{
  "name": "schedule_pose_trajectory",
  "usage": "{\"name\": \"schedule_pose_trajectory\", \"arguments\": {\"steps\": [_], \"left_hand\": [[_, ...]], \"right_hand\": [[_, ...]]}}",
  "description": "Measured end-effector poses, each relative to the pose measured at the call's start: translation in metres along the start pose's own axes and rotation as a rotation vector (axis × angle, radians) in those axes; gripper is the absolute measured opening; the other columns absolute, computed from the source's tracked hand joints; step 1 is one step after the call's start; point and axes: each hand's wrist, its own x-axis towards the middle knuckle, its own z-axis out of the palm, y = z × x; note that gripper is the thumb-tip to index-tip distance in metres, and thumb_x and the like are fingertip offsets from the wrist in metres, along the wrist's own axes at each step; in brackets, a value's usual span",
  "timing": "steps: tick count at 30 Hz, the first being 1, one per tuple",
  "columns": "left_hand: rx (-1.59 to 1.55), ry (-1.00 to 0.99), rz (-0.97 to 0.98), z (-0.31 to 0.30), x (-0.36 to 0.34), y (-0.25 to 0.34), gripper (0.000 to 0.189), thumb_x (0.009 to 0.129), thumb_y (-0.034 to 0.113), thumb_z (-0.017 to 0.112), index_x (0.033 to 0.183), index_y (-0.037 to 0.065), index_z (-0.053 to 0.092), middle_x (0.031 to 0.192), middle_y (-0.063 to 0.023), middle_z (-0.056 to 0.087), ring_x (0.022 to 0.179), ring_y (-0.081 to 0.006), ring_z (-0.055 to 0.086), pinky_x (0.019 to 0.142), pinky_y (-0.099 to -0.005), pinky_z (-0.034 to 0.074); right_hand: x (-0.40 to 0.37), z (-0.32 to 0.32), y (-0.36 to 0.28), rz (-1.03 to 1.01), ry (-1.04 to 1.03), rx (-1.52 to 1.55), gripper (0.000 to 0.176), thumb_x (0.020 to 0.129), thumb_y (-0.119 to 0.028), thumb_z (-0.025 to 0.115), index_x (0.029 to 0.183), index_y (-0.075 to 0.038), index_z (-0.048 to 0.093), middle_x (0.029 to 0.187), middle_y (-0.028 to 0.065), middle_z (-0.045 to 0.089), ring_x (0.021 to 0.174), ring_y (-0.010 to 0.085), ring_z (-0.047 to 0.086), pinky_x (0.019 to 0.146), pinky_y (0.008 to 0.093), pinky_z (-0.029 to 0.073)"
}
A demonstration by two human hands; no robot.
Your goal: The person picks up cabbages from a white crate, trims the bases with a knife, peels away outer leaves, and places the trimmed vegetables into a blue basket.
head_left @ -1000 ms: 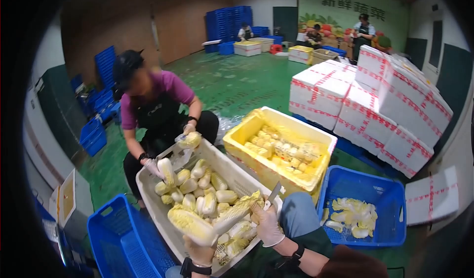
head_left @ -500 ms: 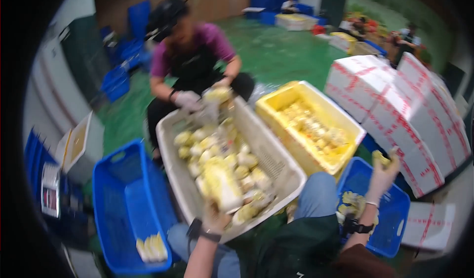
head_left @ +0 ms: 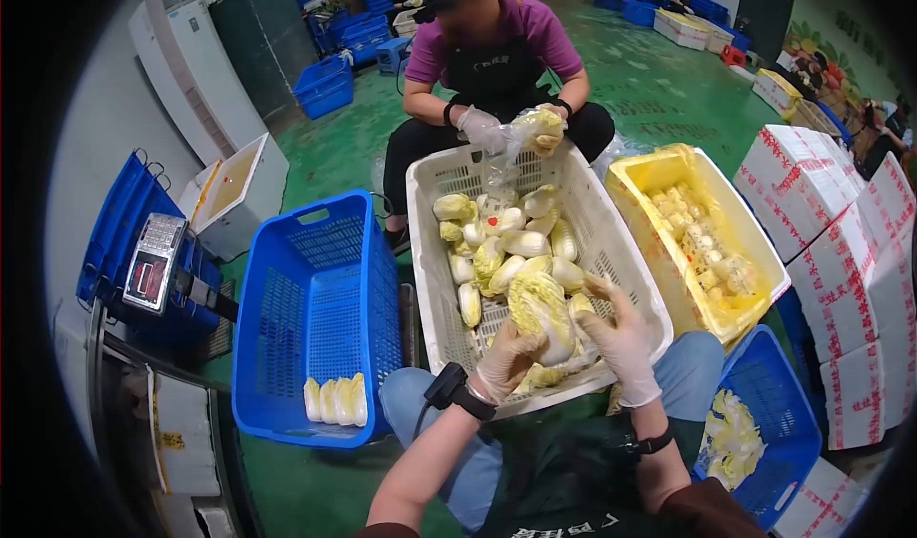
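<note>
A pale yellow-green napa cabbage point(head_left: 541, 311) is held over the near end of a white crate point(head_left: 642, 273). My gloved left hand point(head_left: 506, 358) is closed around its lower left side. Fingers apart, my gloved right hand point(head_left: 623, 339) is just right of the cabbage with nothing in its grasp. Several smaller cabbages point(head_left: 525, 243) lie in the crate beneath, partly hidden by the held one. Across the crate, a co-worker point(head_left: 497, 51) holds a cabbage in clear plastic point(head_left: 540, 129) in gloved hands.
A blue crate point(head_left: 250, 318) on the left has a few trimmed cabbages point(head_left: 336, 400) inside. Loose leaves point(head_left: 734, 440) lie in another blue crate point(head_left: 802, 400) by my right knee. A yellow-lined foam box point(head_left: 621, 180) and stacked white boxes point(head_left: 812, 185) stand right; a scale point(head_left: 153, 261) stands left.
My right hand has come from the right blue crate, where it held a piece of leaf, to beside the cabbage, now without it. The view has shifted left.
</note>
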Motion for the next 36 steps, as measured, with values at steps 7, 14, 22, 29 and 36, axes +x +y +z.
{"name": "schedule_pose_trajectory", "arguments": {"steps": [7,14,22,29,36], "left_hand": [[0.176,0.014,-0.001,0.009,-0.004,-0.004,0.066,0.076,0.010,0.073,0.133,0.001,0.041,0.123,-0.0066,0.056,0.113,-0.0182,0.056,0.100,-0.0337,0.043],[0.092,-0.029,-0.037,0.007,-0.005,-0.009,0.065,0.078,0.010,0.071,0.135,0.001,0.040,0.125,-0.0085,0.056,0.117,-0.0203,0.054,0.102,-0.0359,0.042],[-0.456,0.093,0.161,-0.002,0.006,0.008,0.063,0.080,0.019,0.074,0.134,0.005,0.044,0.132,-0.0081,0.053,0.124,-0.0260,0.048,0.108,-0.0426,0.035],[-0.536,0.141,0.160,-0.006,0.011,0.000,0.061,0.081,0.026,0.074,0.131,0.007,0.046,0.133,-0.0087,0.052,0.124,-0.0274,0.047,0.106,-0.0445,0.039],[-0.641,0.202,0.063,-0.003,0.010,-0.006,0.056,0.083,0.028,0.073,0.128,0.006,0.049,0.126,-0.0091,0.055,0.116,-0.0270,0.053,0.101,-0.0418,0.045]], "right_hand": [[0.002,0.026,0.037,-0.138,-0.049,-0.099,0.028,0.089,-0.019,0.063,0.110,-0.001,0.063,0.092,0.0147,0.066,0.085,0.0242,0.064,0.077,0.0322,0.048],[-0.005,0.034,0.054,0.010,0.145,-0.060,0.024,0.094,-0.022,0.058,0.098,0.002,0.061,0.071,0.0074,0.057,0.062,0.0184,0.053,0.059,0.0325,0.042],[0.003,-0.029,0.068,0.295,0.664,0.758,0.031,0.094,-0.041,0.056,0.096,-0.010,0.057,0.079,-0.0026,0.055,0.053,0.0100,0.046,0.050,0.0245,0.041],[-0.007,-0.167,0.031,-0.536,-0.109,1.861,0.050,0.098,-0.031,0.043,0.145,-0.015,0.036,0.089,-0.0031,0.051,0.048,0.0044,0.028,0.046,0.0214,0.023],[-0.015,-0.058,0.081,0.066,-0.035,0.311,0.052,0.099,-0.033,0.045,0.142,-0.004,0.038,0.084,0.0011,0.053,0.057,0.0065,0.044,0.051,0.0170,0.036]]}}
